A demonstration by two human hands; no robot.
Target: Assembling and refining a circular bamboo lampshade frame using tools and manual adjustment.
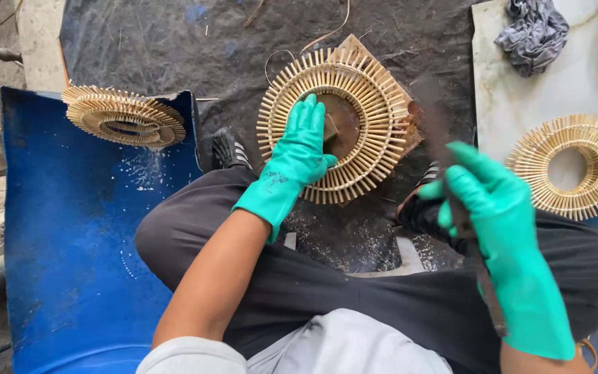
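The bamboo ring [337,125], pinned by the flat left hand [299,149], risks splintering, and those fingers a cut, if the blade [451,180] clenched in the right hand [493,215] glances off.

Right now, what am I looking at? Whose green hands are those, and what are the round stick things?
The picture comes from a camera worn on a person's head, looking down at their own lap and hands. The person sits with knees bent and wears green rubber gloves. The left hand presses flat on a round ring of thin bamboo sticks, shaped like a sun, which rests on a wooden block on dark ground. The right hand grips a long dark blade; it is blurred, so its exact shape is hard to tell. More stick rings lie around: one on a blue barrel piece at the left, and one on a pale board at the right. A grey rag lies on the board too.
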